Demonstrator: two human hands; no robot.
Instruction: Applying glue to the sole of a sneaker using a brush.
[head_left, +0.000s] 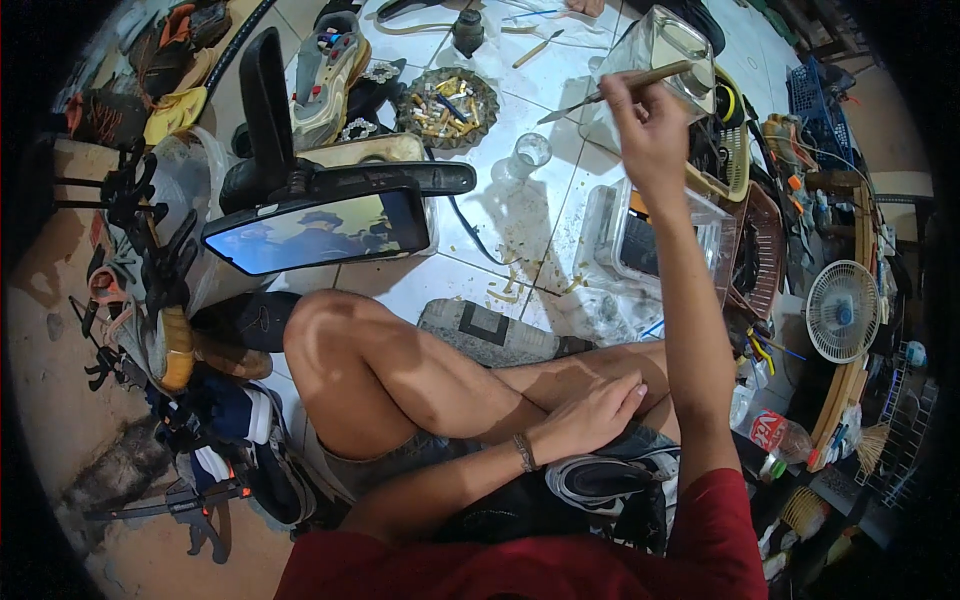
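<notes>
My right hand (645, 125) is raised at the upper right, closed around a thin tool with a wooden handle (660, 75). Its narrow grey blade-like end (568, 109) points left, above the tiled floor and apart from the small clear glass (532, 152). Lower down, my left hand (595, 415) rests over my crossed legs with its fingers curled together. Whatever may be inside those fingers is hidden. Just below that hand, a black, grey and white shoe (600, 482) lies in my lap. A clear container with a pale inside (640, 45) stands behind my right hand.
At the left, a phone (320, 235) showing a picture sits in a black holder. Beyond it stand a round ashtray (447, 108) full of butts and a worn sneaker (328, 80). A clear plastic box (612, 265), a white fan (843, 312) and a bottle (785, 437) line the right.
</notes>
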